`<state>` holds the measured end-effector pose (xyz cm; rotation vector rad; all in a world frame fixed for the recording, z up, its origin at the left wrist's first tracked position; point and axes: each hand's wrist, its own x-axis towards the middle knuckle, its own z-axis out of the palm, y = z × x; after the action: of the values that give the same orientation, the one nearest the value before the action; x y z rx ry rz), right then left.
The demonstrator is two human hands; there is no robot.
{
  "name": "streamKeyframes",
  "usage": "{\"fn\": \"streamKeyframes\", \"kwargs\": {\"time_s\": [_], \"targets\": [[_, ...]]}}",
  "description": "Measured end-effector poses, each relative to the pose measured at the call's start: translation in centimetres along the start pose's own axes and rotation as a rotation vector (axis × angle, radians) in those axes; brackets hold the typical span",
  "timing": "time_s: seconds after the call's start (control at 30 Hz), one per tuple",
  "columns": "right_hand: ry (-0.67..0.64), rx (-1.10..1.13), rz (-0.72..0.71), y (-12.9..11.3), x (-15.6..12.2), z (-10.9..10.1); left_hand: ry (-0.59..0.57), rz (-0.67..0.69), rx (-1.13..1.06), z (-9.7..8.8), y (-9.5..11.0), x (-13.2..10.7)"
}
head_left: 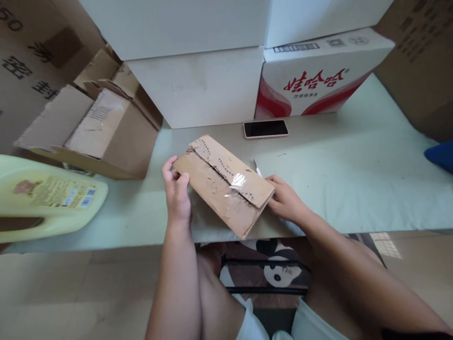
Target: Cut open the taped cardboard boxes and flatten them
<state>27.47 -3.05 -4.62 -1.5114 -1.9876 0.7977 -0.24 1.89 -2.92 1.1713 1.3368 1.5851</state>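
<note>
Mostly matt, with a few glossy spots

At centre, matt brown cardboard for the carton [219,189], scuffed, rough along the seam, under glossy clear tape [239,180]. At left, smooth yellow plastic for the bottle [97,196]; just above, more matt cardboard for the open box [129,139]. At upper middle, smooth, pale card for the white box [198,92]; below, a glossy dark screen on the phone [266,128]. At right, matt, lightly wrinkled fabric for the pale green cloth [354,165].
</note>
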Motion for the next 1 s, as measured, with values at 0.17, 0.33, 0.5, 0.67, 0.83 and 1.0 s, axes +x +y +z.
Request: {"fn": "streamKeyframes", "kwargs": {"time_s": [0.17,0.33,0.5,0.67,0.83,1.0], "targets": [[-0.02,-0.014,-0.019,-0.13,-0.03,0.04,0.009,-0.001,0.004,0.09,-0.03,-0.09],[-0.047,-0.025,-0.02,-0.16,-0.05,0.04,0.016,-0.005,0.0,0.17,-0.03,-0.17],[-0.052,-0.033,-0.029,-0.05,-0.04,0.07,-0.012,0.015,0.003,0.06,-0.19,-0.15],[-0.035,-0.035,-0.037,-0.05,-0.07,0.11,0.004,0.021,-0.002,0.07,-0.25,-0.14],[-0.043,-0.035,-0.038,-0.14,-0.04,0.06,-0.008,0.006,-0.003,0.07,-0.09,-0.1],[-0.031,-0.031,-0.048,-0.09,-0.02,0.1,-0.006,0.006,-0.022,0.19,0.05,-0.13]]}}
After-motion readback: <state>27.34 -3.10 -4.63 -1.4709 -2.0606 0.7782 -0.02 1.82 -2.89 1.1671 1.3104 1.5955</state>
